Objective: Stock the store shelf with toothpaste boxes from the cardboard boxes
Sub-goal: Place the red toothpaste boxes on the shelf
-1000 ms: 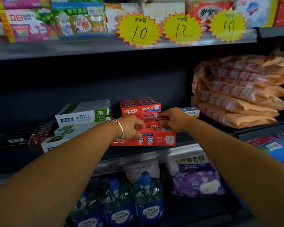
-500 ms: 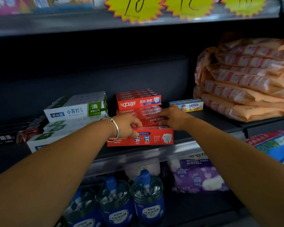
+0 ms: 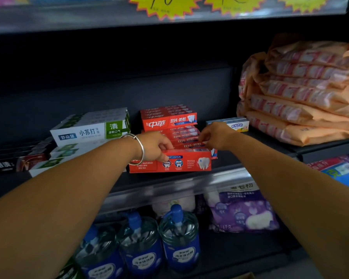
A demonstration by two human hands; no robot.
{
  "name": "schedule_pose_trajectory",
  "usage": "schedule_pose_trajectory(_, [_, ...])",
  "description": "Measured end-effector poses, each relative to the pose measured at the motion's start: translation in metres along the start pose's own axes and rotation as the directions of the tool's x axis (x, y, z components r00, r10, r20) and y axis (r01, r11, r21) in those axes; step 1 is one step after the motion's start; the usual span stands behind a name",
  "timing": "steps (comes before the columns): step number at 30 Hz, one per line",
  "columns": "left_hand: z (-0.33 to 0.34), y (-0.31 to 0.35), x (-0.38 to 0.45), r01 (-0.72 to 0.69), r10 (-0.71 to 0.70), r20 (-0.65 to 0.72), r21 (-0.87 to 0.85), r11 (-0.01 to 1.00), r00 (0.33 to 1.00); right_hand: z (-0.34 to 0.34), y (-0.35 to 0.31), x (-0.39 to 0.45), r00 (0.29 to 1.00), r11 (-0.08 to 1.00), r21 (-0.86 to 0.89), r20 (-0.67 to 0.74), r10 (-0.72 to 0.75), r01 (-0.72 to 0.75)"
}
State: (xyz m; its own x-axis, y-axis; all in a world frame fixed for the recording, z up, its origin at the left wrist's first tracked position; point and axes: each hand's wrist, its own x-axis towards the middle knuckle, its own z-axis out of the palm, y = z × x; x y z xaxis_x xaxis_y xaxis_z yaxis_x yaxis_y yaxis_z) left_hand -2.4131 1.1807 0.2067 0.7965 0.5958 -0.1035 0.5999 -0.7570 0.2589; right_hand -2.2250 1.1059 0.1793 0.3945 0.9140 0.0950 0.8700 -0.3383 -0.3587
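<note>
Red toothpaste boxes (image 3: 186, 162) lie in a stepped row on the dark middle shelf (image 3: 169, 184), with a second stack of red boxes (image 3: 168, 117) on top at the back. My left hand (image 3: 156, 146), with a silver bangle on the wrist, grips the front red box at its left half, fingers curled over the top edge. My right hand (image 3: 215, 135) pinches the right ends of the red boxes behind the front one. No cardboard box shows clearly.
White-and-green toothpaste boxes (image 3: 91, 129) are stacked left of the red ones, and dark boxes (image 3: 16, 158) lie further left. A small pale box (image 3: 232, 123) and orange packs (image 3: 302, 93) sit right. Blue water bottles (image 3: 179, 236) and a purple bag (image 3: 242, 212) fill the shelf below.
The view has tilted down and closer to the shelf. Both hands stay on the red boxes, and the front row has shifted slightly toward the shelf's front edge.
</note>
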Motion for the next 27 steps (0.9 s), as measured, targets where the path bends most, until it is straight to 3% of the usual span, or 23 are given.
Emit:
schedule_pose_trajectory(5, [-0.002, -0.001, 0.000, 0.002, -0.003, -0.018, -0.015, 1.000, 1.000, 0.005, 0.005, -0.002, 0.997, 0.992, -0.126, -0.075, 0.022, -0.032])
schedule_pose_trajectory(9, [-0.002, -0.002, 0.002, 0.001, -0.001, -0.024, -0.023, 1.000, 1.000, 0.010, 0.004, 0.001, 0.991, 0.992, -0.122, -0.131, 0.010, -0.026])
schedule_pose_trajectory(18, [-0.003, -0.003, 0.005, -0.003, 0.002, -0.034, -0.031, 1.000, 0.999, 0.008, 0.004, 0.002, 0.995, 0.988, -0.153, -0.095, -0.027, 0.012])
schedule_pose_trajectory(23, [-0.010, 0.001, 0.001, -0.002, -0.003, -0.093, -0.050, 0.999, 0.996, -0.011, 0.000, -0.005, 0.992, 0.998, 0.052, -0.120, -0.038, 0.045])
schedule_pose_trajectory(27, [-0.017, 0.007, -0.005, -0.016, 0.014, -0.183, -0.007, 1.000, 0.983, -0.019, -0.004, -0.013, 0.992, 0.899, 0.437, -0.092, 0.084, -0.035])
